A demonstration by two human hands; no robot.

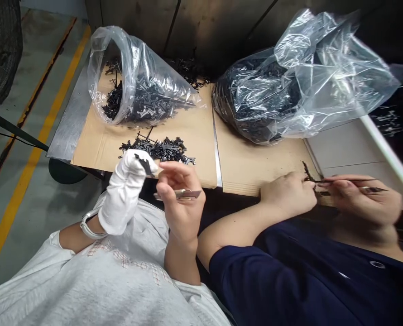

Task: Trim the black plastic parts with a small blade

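Observation:
My left hand wears a white glove and pinches a small black plastic part between its fingertips. Just to its right, my bare right hand is closed round a flat metal blade whose tip points right. Both hands hover at the near edge of the cardboard-covered table. A loose heap of small black plastic parts lies on the cardboard right behind my hands.
An open clear bag of black parts lies at the back left, a fuller tied bag at the back right. A co-worker in a dark blue shirt sits at my right, with hands working a black part. Fan at far left.

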